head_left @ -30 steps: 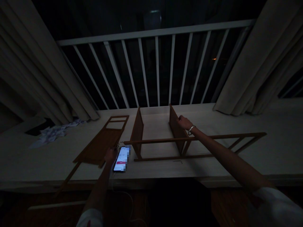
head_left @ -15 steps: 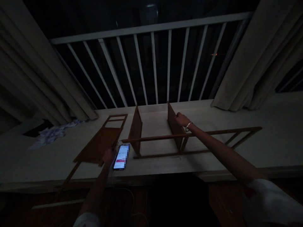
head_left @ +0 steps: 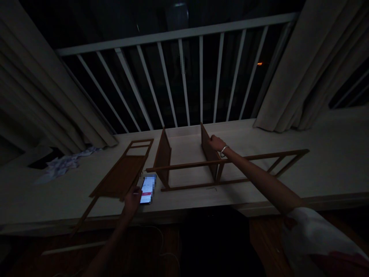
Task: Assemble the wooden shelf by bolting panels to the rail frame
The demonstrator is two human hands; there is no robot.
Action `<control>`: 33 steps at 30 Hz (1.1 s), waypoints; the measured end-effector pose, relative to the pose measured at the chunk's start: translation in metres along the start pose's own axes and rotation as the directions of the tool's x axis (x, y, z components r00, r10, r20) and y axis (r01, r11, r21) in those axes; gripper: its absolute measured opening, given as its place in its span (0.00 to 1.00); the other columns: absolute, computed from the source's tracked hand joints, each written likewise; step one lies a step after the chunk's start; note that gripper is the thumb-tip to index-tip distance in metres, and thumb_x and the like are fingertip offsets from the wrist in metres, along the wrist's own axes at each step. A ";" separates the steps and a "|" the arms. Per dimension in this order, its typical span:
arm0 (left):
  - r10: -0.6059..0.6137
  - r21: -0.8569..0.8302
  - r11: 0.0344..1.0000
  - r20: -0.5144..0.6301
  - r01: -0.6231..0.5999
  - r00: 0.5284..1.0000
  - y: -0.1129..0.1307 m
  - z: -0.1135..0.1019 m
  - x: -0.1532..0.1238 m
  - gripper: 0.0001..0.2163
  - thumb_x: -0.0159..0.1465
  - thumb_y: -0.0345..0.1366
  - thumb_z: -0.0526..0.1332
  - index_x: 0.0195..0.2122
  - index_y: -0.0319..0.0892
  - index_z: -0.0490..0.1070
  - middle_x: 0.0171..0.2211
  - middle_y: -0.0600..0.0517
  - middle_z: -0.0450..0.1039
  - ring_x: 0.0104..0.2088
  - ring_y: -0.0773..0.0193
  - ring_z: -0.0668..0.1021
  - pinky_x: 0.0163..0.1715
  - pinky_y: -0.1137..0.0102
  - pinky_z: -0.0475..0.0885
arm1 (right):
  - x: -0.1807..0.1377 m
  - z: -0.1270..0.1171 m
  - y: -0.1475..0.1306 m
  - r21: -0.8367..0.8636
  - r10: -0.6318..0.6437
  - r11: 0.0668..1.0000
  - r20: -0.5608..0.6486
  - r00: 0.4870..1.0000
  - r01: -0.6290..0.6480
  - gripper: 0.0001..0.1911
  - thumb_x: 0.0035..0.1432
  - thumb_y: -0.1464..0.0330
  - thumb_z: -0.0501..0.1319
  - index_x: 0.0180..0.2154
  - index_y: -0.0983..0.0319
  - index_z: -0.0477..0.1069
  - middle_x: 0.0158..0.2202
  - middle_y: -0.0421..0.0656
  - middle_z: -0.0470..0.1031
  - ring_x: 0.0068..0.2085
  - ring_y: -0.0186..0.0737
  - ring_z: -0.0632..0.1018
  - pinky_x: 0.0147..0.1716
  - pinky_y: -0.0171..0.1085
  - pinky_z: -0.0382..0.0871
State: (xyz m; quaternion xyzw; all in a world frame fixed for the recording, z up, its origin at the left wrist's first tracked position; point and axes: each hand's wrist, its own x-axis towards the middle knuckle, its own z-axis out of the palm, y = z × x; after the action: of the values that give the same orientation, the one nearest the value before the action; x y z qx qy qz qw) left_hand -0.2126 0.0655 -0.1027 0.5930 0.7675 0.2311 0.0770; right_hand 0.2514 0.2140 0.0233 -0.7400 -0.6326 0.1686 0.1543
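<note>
A partly built wooden rack (head_left: 201,165) lies on its side on the pale wooden ledge (head_left: 331,161), two shelf boards standing up between long thin rails. My right hand (head_left: 215,143), with a bracelet on the wrist, is closed on the top edge of the right shelf board (head_left: 208,151). My left hand (head_left: 132,200) rests at the left edge of a lit phone (head_left: 146,190) lying near the ledge's front edge; its fingers look curled, but the dark hides any grip. A flat wooden side panel (head_left: 121,175) lies just left of the phone.
Crumpled white paper (head_left: 65,164) lies at the far left of the ledge. A white railing (head_left: 178,77) stands behind the ledge, with curtains (head_left: 291,69) on both sides. A cable (head_left: 161,234) hangs below the phone. The room is very dark.
My left hand has slid back toward me along the phone's left side. The view has drifted a little. My right hand stays on the shelf board.
</note>
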 end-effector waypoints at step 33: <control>0.568 -0.450 0.749 0.059 -0.486 0.821 0.257 0.182 -0.123 0.05 0.59 0.33 0.57 0.33 0.42 0.72 0.34 0.52 0.75 0.39 0.64 0.73 0.46 0.62 0.62 | 0.001 -0.013 -0.001 -0.084 -0.073 0.993 0.088 0.993 0.081 0.19 0.60 0.61 0.47 0.46 0.68 0.58 0.48 0.62 0.69 0.49 0.55 0.72 0.46 0.47 0.63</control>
State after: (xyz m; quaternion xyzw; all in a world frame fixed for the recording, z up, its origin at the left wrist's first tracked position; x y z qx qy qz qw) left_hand 0.1185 0.0460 -0.1675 0.7751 0.4893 0.3425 0.2061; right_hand 0.2566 0.2150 0.0355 -0.7131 -0.6735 0.1660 0.1012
